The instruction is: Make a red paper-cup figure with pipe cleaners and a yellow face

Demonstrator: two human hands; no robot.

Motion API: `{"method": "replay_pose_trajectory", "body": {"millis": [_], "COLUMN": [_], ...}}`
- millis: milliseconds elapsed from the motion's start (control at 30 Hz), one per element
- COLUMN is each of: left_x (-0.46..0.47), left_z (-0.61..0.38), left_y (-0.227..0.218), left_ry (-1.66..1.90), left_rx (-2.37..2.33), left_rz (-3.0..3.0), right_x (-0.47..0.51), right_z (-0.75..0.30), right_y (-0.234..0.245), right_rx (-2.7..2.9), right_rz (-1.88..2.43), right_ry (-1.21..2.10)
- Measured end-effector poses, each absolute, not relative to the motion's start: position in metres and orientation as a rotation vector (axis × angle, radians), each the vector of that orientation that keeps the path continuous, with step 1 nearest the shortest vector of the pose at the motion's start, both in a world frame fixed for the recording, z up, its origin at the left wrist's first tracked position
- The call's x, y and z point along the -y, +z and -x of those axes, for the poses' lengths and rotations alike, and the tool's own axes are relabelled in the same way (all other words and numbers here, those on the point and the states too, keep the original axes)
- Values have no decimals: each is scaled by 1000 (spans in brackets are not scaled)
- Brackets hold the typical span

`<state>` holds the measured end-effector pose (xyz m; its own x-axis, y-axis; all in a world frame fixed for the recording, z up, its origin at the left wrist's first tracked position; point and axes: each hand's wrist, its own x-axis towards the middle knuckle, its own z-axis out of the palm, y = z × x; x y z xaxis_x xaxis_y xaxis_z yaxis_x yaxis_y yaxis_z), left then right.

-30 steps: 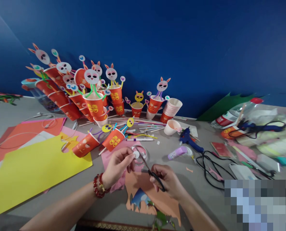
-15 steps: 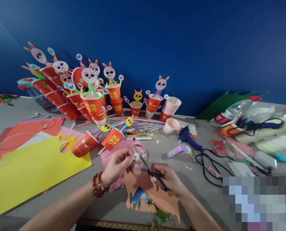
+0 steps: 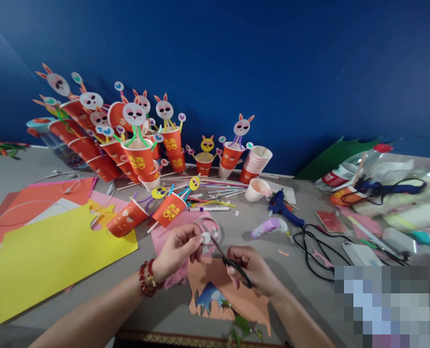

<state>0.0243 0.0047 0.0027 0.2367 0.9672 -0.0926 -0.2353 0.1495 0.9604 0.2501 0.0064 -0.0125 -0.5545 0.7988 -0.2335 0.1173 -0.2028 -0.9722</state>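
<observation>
My left hand (image 3: 181, 246), with a red bead bracelet at the wrist, pinches a small white paper piece (image 3: 205, 238) between thumb and fingertips. In my right hand (image 3: 249, 270) is a pair of scissors (image 3: 233, 266) with black handles, its blades pointing up and left to the edge of the white piece. Whether the blades are fully closed is too small to make out. Below both hands lies an orange paper sheet (image 3: 236, 295) with cut-out edges. A pink sheet (image 3: 160, 237) lies partly under my left hand.
Red paper cups (image 3: 138, 159) with rabbit faces stand along the blue wall. A yellow sheet (image 3: 63, 261) covers the left side. To the right are a blue glue gun (image 3: 285, 210), its black cord (image 3: 305, 256), a purple correction-tape dispenser (image 3: 265, 227) and a plastic bottle (image 3: 349, 169).
The white paper piece has turned slightly in my left fingers. Both hands and the scissors stay nearly in place.
</observation>
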Motion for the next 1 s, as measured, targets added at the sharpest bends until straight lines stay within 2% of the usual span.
{"method": "replay_pose_trajectory", "body": {"millis": [833,933,1000], "left_x": [-8,-8,-7], "left_z": [-20,-20,-19], "left_y": [7,7,5], "left_ry": [1064,1075,1075], "left_rx": [-948,-953,-969], "left_rz": [-1111,-1131,-1135], "right_x": [-9,-10,-11], "right_z": [-252,-253,-251], "right_y": [-10,-12,-12], "right_rx": [1590,1641,1758], "right_rz": [1158,1138,1155], "right_ry": [1802,1742,1560]}}
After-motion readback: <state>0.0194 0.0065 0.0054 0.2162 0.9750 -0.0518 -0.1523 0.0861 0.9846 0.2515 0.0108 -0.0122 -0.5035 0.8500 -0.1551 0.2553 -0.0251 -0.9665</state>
